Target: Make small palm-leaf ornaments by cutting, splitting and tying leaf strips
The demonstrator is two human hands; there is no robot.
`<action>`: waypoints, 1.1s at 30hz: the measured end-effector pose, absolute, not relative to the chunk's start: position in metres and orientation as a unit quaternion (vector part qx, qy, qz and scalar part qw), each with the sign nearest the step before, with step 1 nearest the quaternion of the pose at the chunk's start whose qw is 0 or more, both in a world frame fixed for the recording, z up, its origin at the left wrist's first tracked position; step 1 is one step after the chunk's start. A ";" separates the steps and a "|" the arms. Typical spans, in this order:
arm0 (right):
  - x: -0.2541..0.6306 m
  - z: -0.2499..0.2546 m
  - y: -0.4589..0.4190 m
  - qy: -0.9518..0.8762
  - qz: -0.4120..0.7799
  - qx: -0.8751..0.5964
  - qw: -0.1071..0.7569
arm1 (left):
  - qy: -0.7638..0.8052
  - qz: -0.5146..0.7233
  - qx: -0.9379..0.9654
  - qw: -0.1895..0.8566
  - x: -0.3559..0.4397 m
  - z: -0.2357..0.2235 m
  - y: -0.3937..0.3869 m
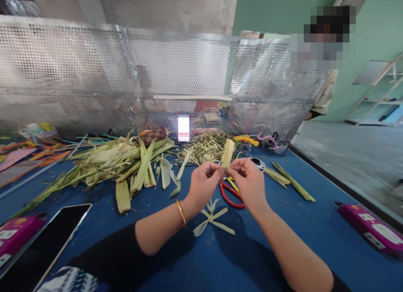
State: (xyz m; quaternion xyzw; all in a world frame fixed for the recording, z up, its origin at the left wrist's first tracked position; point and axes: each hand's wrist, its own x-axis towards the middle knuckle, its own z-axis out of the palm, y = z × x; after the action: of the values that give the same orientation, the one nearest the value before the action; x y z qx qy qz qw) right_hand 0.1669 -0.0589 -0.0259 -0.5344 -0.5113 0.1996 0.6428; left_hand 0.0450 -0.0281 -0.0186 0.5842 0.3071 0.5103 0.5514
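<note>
Both hands meet over the blue table, pinching the lower end of a pale yellow-green strip of dried leaf [228, 152] that stands upright between them. My left hand [204, 183], with a gold bangle at the wrist, closes thumb and fingers on it from the left. From the right, my right hand [250, 185] pinches the same end. Partly covered by the right hand are red-handled scissors [224, 195]. Just below the hands lies a star-like piece made of leaf strips [210, 218], flat on the table.
A heap of leaves [103, 160] spreads across the left, with thin shreds [208, 147] behind the hands. A phone [50, 246] lies front left. A yellow glue gun [246, 140], stalks [294, 183] and a purple case [371, 229] are to the right. A perforated metal screen [182, 61] borders the back.
</note>
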 end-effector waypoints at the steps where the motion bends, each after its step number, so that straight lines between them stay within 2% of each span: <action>1: 0.167 -0.026 -0.059 -0.516 0.191 -0.536 0.640 | 0.308 0.509 0.586 0.551 0.045 -0.019 -0.028; 4: 0.168 -0.026 -0.060 -0.563 0.125 -0.534 0.618 | 0.312 0.499 0.564 0.579 0.045 -0.019 -0.026; 9: 0.171 -0.025 -0.062 -0.664 0.007 -0.492 0.563 | 0.320 0.462 0.466 0.684 0.044 -0.015 -0.027; 15: 0.174 -0.022 -0.063 -0.693 -0.041 -0.469 0.546 | 0.314 0.427 0.424 0.734 0.040 -0.008 -0.028; 20: 0.174 -0.021 -0.063 -0.674 0.000 -0.484 0.558 | 0.315 0.421 0.470 0.709 0.039 -0.007 -0.024; 28: 0.168 -0.022 -0.061 -0.564 0.163 -0.544 0.600 | 0.306 0.539 0.571 0.538 0.045 -0.019 -0.028; 33: 0.167 -0.022 -0.060 -0.526 0.224 -0.541 0.616 | 0.314 0.543 0.569 0.532 0.045 -0.022 -0.031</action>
State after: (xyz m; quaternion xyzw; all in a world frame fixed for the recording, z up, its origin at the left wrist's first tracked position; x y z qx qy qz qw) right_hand 0.1668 -0.0602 -0.0216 -0.5414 -0.5260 0.2239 0.6164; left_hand 0.0449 -0.0311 -0.0221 0.5692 0.3138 0.5426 0.5321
